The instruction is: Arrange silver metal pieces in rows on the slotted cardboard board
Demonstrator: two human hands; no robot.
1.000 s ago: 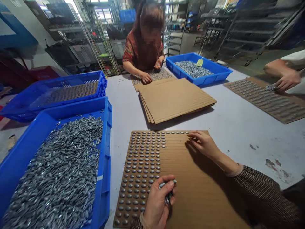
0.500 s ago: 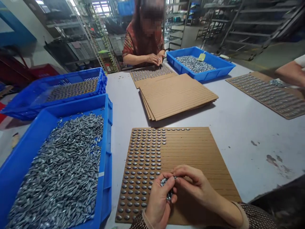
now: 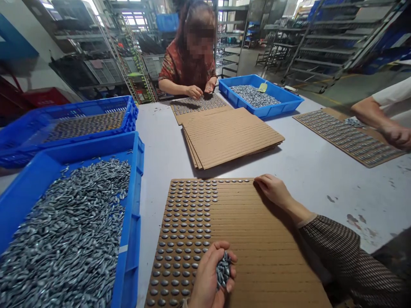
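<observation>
A grooved cardboard sheet (image 3: 257, 239) lies in front of me, with rows of small grey metal pieces (image 3: 184, 225) on its left part and one row running along its top edge. My left hand (image 3: 213, 273) is cupped palm up over the sheet's lower middle, fingers curled round a pile of metal pieces (image 3: 223, 269). At the sheet's top edge, by the right end of the top row, my right hand (image 3: 272, 188) has its fingertips pressed together; whatever is between them is hidden.
Blue tray (image 3: 138, 205) of metal pieces at left, with blue crates (image 3: 131, 112) behind. Stacked cardboard (image 3: 231, 137) lies beyond my sheet. One person (image 3: 189, 68) works opposite by another blue tray (image 3: 272, 112); another person's arm (image 3: 372, 113) reaches over a filled sheet (image 3: 349, 137) at right.
My right hand has left my left hand and moved up to the sheet's top edge. My left hand has turned more palm up, showing the pile. The person opposite has parted their hands.
</observation>
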